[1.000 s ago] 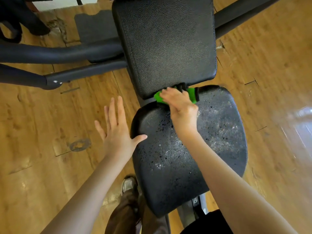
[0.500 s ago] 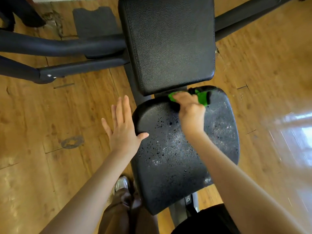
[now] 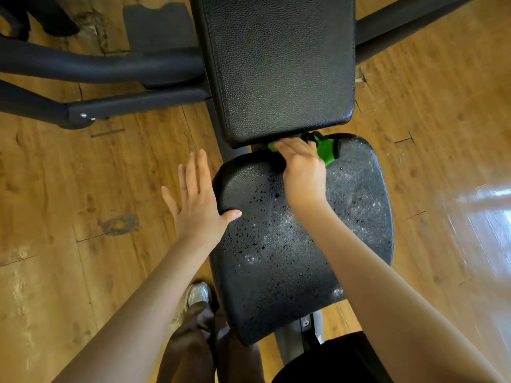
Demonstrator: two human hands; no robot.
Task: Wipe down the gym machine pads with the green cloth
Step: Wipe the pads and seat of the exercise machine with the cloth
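Observation:
A black seat pad [image 3: 293,266], worn and speckled with white flecks, lies below me. Its far edge meets the black back pad [image 3: 279,64]. My right hand [image 3: 300,164] presses the green cloth [image 3: 326,149] down on the seat pad's far edge, in the gap under the back pad; most of the cloth is hidden beneath the hand. My left hand [image 3: 193,200] is flat with fingers straight, its thumb resting on the seat pad's left edge.
Dark metal frame tubes [image 3: 102,67] run left from the machine, and another tube [image 3: 409,20] runs to the upper right. Wooden floor [image 3: 83,189] surrounds the machine. My shoe [image 3: 197,294] and trouser leg stand beside the seat's left front.
My right hand with the cloth slid right along the seat's far edge, then back a little to the left. The left hand has stayed at the seat's left edge.

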